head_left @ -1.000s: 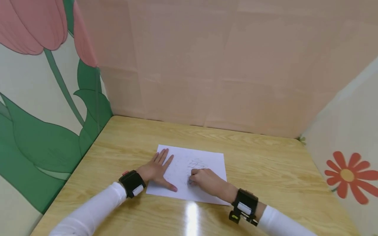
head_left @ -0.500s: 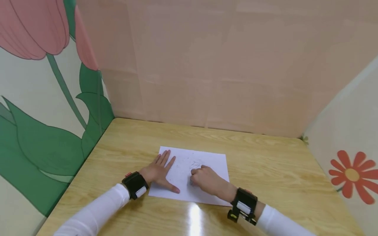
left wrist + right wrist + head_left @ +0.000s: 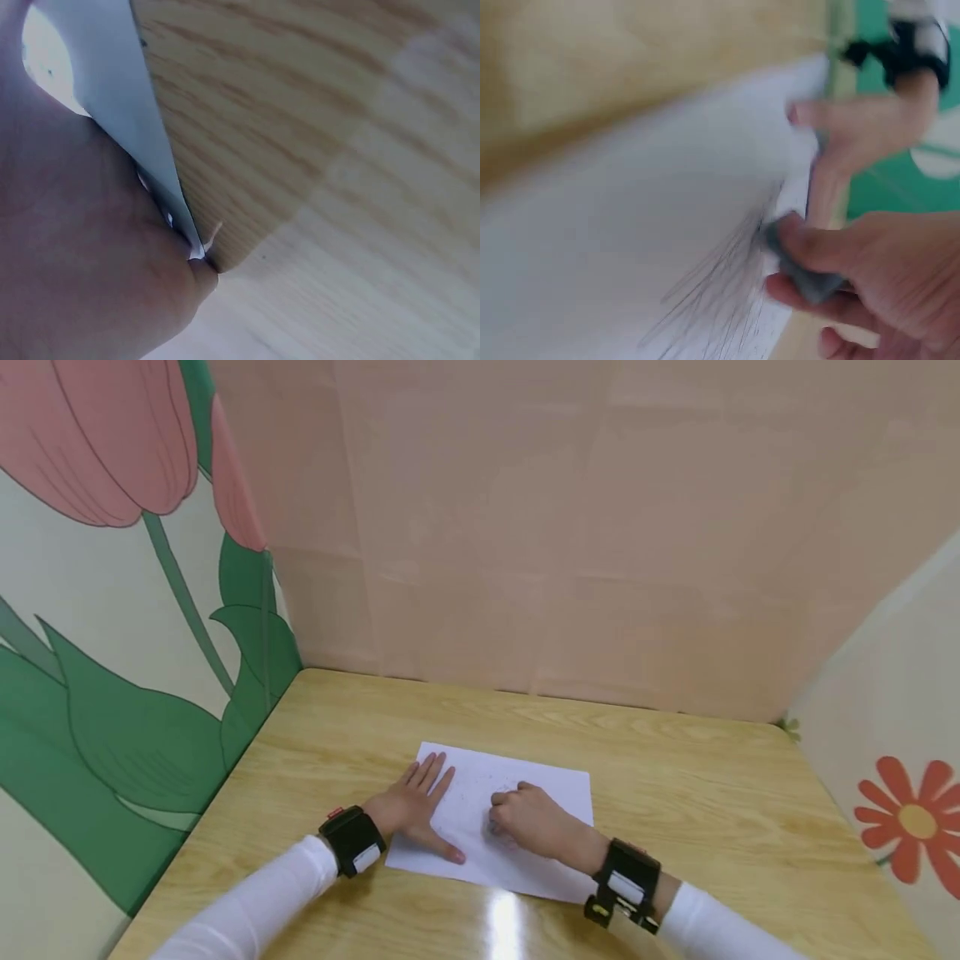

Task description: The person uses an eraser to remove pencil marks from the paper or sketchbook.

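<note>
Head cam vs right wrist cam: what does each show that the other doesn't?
Head only: the red flower, the pink tulip, the black right wristband.

Right wrist only: a clear look at the gray block pinched in the right hand, and at the long dark strokes.

Both: the paper, the wooden table, the left hand and that right hand.

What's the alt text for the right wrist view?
The right hand pinches a gray block at a patch of dark lines on white paper. The left hand, blurred, rests at upper right; part of a wooden table shows at upper left.
</note>
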